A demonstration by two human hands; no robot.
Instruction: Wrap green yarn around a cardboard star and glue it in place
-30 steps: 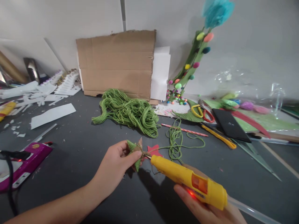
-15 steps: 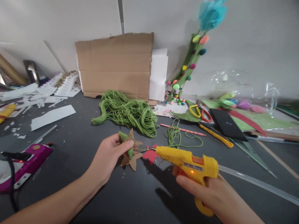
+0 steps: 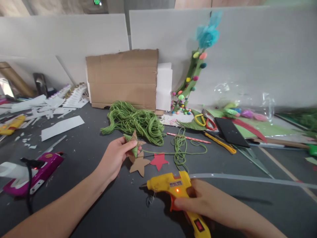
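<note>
Pinched in my left hand (image 3: 118,152) is a cardboard star (image 3: 134,140) partly covered with green yarn. My right hand (image 3: 198,201) grips a yellow hot glue gun (image 3: 168,183) with its small light glowing orange and its nozzle pointing left, low over the table. A clear glue stick (image 3: 230,178) runs out of the gun's back. Just beyond the nozzle lie a plain cardboard star (image 3: 140,164) and a red star (image 3: 159,161). From near my left hand a green strand stretches right to a loose tangle of yarn (image 3: 180,148).
A big skein of green yarn (image 3: 135,122) lies before a cardboard sheet (image 3: 121,79). At left are a magenta power strip (image 3: 48,165) and paper scraps (image 3: 61,127). Scissors (image 3: 210,124), a black phone (image 3: 231,132) and a yellow cutter (image 3: 220,142) lie right, near a pompom-covered green crescent (image 3: 194,71).
My right hand has drawn the glue gun down and left, away from the star, with the nozzle now lower. My left hand still holds the star. The camera view has tilted up.
</note>
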